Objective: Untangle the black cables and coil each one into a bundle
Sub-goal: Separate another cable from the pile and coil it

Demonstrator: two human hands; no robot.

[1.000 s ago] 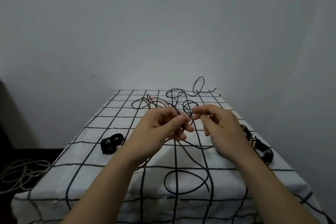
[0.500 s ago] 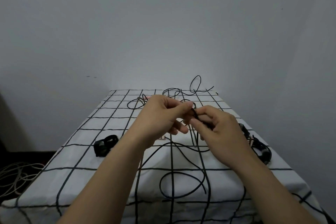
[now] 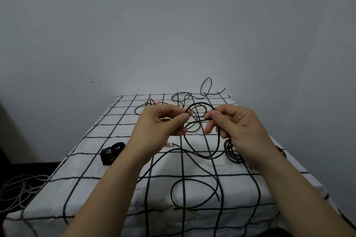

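While raised above the checked tablecloth, left hand and right hand each pinch the black cable, which arches between them and trails down in loops onto the cloth.

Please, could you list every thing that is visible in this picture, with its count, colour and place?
held cable: one, black, arched between both hands
loose cables: count unclear, black, spread over the cloth
coiled bundles: two, black, one left of the left forearm, one behind the right wrist
tags: two, pinkish, one below the left hand, one far side
tablecloth: one, white with black grid, covering the table
floor cables: count unclear, pale, floor at left
wall: one, grey, behind
left hand: fingers pinch held cable
right hand: fingers pinch held cable
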